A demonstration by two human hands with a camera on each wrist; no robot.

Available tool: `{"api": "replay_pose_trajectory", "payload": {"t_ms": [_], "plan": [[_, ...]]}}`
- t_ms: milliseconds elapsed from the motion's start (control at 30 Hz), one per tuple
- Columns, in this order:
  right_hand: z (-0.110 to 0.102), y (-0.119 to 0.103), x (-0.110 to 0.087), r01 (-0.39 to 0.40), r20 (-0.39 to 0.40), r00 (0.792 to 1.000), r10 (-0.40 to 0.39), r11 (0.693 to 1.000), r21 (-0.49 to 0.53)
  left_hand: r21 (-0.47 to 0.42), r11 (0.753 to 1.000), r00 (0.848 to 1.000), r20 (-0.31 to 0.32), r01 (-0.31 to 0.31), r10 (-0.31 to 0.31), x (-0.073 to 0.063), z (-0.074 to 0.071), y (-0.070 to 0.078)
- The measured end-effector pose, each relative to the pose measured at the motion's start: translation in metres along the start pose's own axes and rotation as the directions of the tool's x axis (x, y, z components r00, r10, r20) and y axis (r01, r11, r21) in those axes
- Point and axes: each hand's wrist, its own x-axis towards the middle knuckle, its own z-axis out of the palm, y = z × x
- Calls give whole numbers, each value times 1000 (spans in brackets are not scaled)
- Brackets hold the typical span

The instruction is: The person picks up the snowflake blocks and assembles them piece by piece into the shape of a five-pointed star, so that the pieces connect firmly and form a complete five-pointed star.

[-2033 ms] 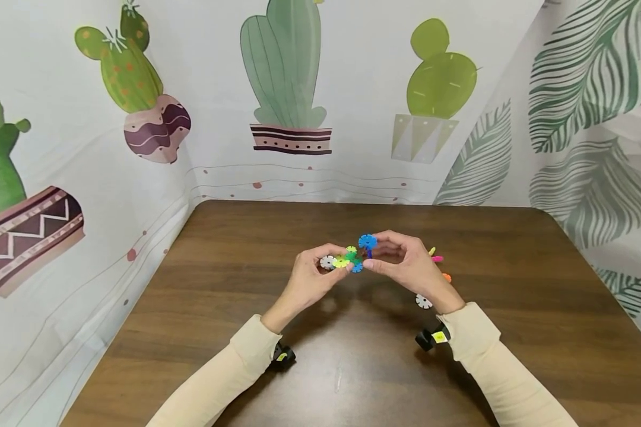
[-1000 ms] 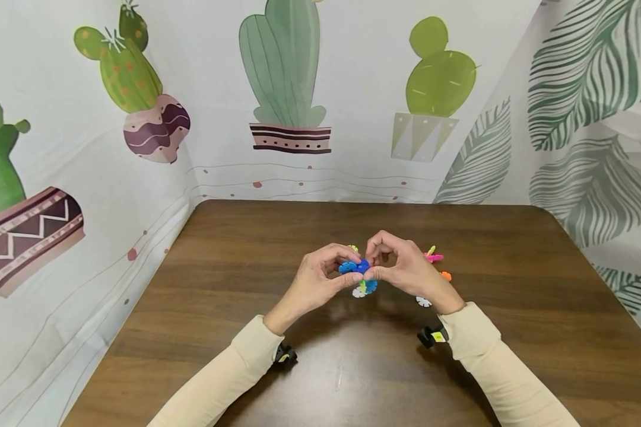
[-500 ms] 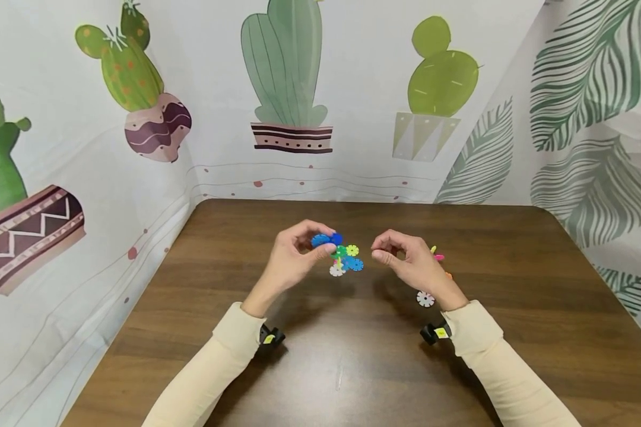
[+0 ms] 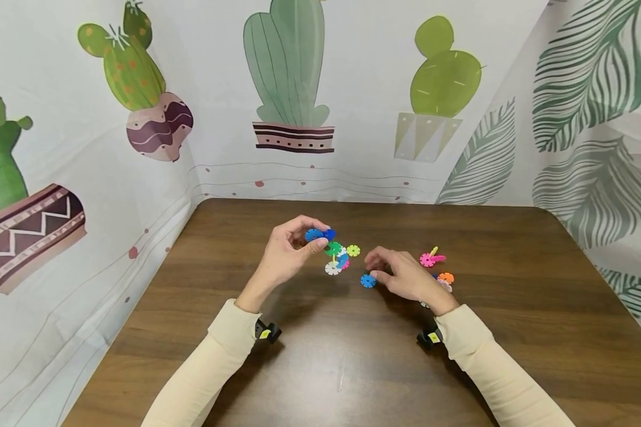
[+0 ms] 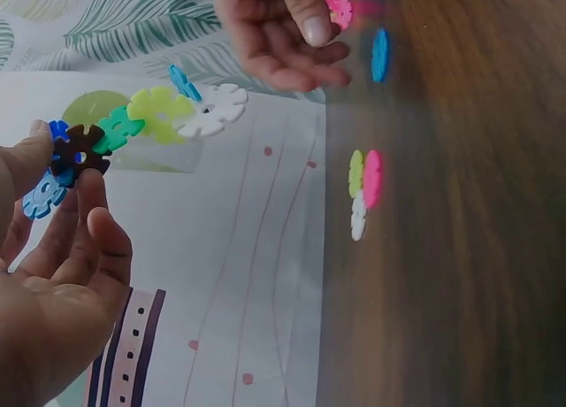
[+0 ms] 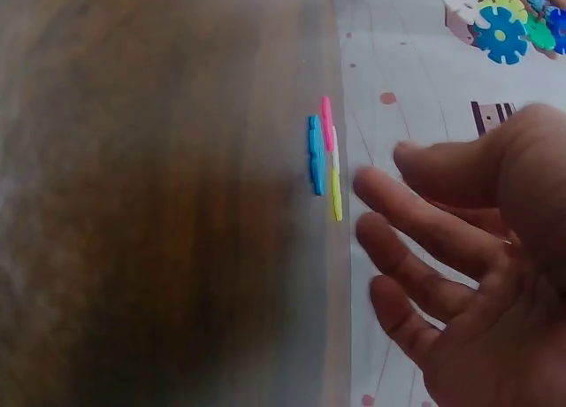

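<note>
My left hand [image 4: 283, 255] pinches one end of a chain of joined plastic snowflake discs, held above the table. Counting out from the fingertips, the chain shows blue and dark discs, a green disc [image 5: 119, 129], a yellow-green disc [image 5: 159, 115], a white disc [image 5: 214, 111] and a small blue disc at the tip. My right hand [image 4: 400, 273] hovers with relaxed, slightly bent fingers and nothing between them. By its thumb in the head view, a loose blue disc [image 4: 367, 281] lies on the table. Nearby lie yellow [image 4: 354, 251], pink [image 5: 373, 179] and white [image 4: 333, 268] discs.
To the right, pink discs [image 4: 426, 259] and a yellow one form a small group on the brown table [image 4: 320, 356]. Closer, an orange disc [image 4: 446, 277] lies with white and blue ones, partly behind the right forearm. A cactus-print cloth [image 4: 363, 172] hangs behind the table.
My hands were together at the chain; the left has since drawn away leftward with it. The right hand has lowered slightly, and a loose blue disc now shows on the table beside it.
</note>
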Motion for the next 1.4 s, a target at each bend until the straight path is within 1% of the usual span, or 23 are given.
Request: {"api": "replay_pose_trajectory", "payload": {"t_ms": [67, 200, 333, 433, 467, 533, 600, 667, 733, 800, 833, 933, 1033, 1233, 1400], "plan": [[1, -2, 0, -5, 9, 1000, 5, 999, -32, 1, 1000, 1000, 14, 5, -6, -1, 3, -1], [6, -5, 0, -5, 78, 997, 12, 995, -96, 8, 1000, 999, 44, 21, -21, -4, 7, -3], [9, -6, 1, -4, 105, 994, 13, 997, -83, 12, 999, 998, 58, 34, -34, -7, 10, -4], [8, -7, 1, -6, 99, 995, 9, 999, -35, 14, 999, 997, 67, 40, -41, -8, 12, -5], [7, -7, 0, -7, 84, 996, 9, 1000, -14, 15, 999, 997, 71, 42, -43, -8, 13, -5], [2, -9, 0, -17, 28, 999, 16, 999, 49, 16, 999, 996, 77, 39, -40, -8, 14, -6], [-6, -12, -1, -26, -59, 998, 34, 991, 131, 12, 999, 996, 87, 31, -32, -7, 15, -6], [-14, -17, -2, -21, -160, 986, 55, 978, 207, 10, 1000, 994, 102, 22, -23, -6, 16, -5], [-22, -23, -4, -6, -245, 967, 75, 963, 270, 8, 1000, 993, 116, 14, -15, -5, 17, -5], [-28, -30, -5, 21, -304, 950, 76, 952, 305, 10, 1000, 991, 129, 13, -14, -4, 18, -4], [-30, -33, -6, 32, -321, 944, 76, 948, 317, 9, 1000, 991, 134, 13, -15, -4, 19, -4], [-33, -40, -7, 66, -343, 938, 59, 937, 342, 11, 1000, 990, 138, 18, -20, -5, 21, -2], [-34, -45, -7, 88, -347, 937, 44, 931, 354, 13, 1000, 990, 142, 21, -23, -7, 22, -1], [-32, -50, -9, 117, -334, 943, 2, 935, 336, 9, 1000, 986, 166, 18, -19, -9, 27, 2], [-30, -50, -9, 142, -338, 941, -28, 937, 318, 12, 1000, 983, 183, 24, -26, -10, 30, 3]]}}
